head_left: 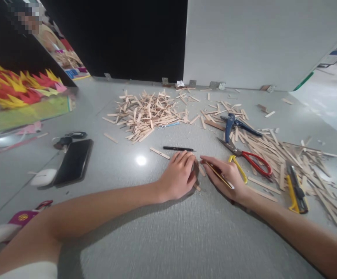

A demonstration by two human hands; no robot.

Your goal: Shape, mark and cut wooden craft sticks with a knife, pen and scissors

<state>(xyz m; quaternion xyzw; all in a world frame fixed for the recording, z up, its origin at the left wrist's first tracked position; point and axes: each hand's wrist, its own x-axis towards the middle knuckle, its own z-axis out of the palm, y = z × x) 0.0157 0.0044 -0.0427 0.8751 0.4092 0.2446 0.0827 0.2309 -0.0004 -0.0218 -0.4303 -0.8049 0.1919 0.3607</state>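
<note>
My left hand [178, 176] rests on the grey table with its fingers bent, holding down a flat wooden craft stick [197, 187] whose lower end shows past the thumb. Another piece of craft stick lies between the two hands. In my right hand [226, 178] is a slim yellowish pencil [219, 174], gripped as for writing, its lower tip close to the left fingertips. Just beyond the hands lie a black pen [178, 148] and a loose craft stick with a dark mark [160, 153].
Small stick pieces [148, 116] are heaped at the back; longer sticks [261, 149] lie right, near blue-handled pliers [229, 126], red-handled scissors [257, 162] and a yellow cutter [297, 190]. Leftward are a phone [74, 161], a white case [44, 177] and keys [64, 142]. Black and white panels [258, 42] stand behind.
</note>
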